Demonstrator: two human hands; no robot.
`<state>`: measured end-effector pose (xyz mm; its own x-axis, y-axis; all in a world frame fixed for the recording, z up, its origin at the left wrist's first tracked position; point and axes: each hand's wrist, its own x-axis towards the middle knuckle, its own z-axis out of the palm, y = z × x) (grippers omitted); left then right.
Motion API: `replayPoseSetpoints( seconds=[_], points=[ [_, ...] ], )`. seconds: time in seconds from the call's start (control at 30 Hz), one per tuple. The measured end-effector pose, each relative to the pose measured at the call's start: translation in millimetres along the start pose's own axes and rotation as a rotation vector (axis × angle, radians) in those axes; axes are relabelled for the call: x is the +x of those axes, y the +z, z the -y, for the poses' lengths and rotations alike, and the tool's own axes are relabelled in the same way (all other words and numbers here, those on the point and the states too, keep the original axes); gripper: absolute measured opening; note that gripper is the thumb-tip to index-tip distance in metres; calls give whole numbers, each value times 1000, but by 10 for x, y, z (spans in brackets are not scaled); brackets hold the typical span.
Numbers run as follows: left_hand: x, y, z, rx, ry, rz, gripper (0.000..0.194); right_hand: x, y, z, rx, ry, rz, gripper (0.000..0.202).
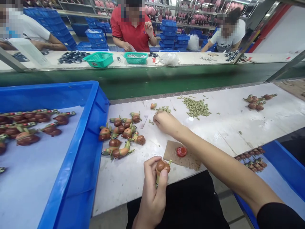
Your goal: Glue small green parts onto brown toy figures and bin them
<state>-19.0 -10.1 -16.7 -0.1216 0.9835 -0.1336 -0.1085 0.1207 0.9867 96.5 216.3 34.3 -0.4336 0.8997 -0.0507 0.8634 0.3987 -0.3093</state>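
Figurine [163, 166]: brown and green, over the near edge of the surface [119, 183]
Left hand [152, 190]: clamped on the figurine
Cardboard [193, 163]: under a red cup [181, 151]
Right hand [165, 122]: curled beside small green pieces [165, 109]; cannot tell whether it grips one

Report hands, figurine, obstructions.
Left hand: holding figurine. Right hand: at green pieces, grip unclear. Figurine: brown rounded end up. Red cup on cardboard nearby; no obstruction seen.

Left hand [153, 197] stood upright, fingers [148, 168] and thumb [162, 186] curled, right forearm [214, 156] stretched diagonally forward, right hand [165, 122] bent downward
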Motion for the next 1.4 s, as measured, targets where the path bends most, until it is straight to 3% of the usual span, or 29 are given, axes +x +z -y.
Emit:
replayPoseSetpoints(
  seconds=[0.2, 0.27, 0.43, 0.5, 0.7, 0.9, 1.03, 1.23, 1.4],
  points=[
    [33, -28, -100, -116, -37, 40, 41, -305, -132, -6, 223, -84, -42, 24],
    [48, -42, -161, -137, -43, 72, 40, -545, -214, 26, 367, -99, -63, 19],
    [103, -58, -282, -148, 1, 153, 29, -1266, -352, 101, 1000, -72, -110, 3],
    [127, -48, -316, -108, 47, 205, 23, -1496, -357, 119, 1092, -37, -89, 5],
    [184, 41, -423, -18, 119, 331, 7, -1872, -273, 55, 1047, -11, -172, 12],
    [237, 123, -462, 70, 150, 476, 6, -2027, -245, -74, 1003, -59, -172, 13],
    [247, 141, -444, 145, 190, 511, 17, -2101, -220, -88, 930, -65, -151, 18],
    [277, 107, -346, 253, 306, 493, 15, -2160, -164, -96, 928, -100, -169, 21],
    [223, 126, -217, 179, 302, 396, 14, -2175, -71, -142, 991, -68, -261, 5]
  ],
)
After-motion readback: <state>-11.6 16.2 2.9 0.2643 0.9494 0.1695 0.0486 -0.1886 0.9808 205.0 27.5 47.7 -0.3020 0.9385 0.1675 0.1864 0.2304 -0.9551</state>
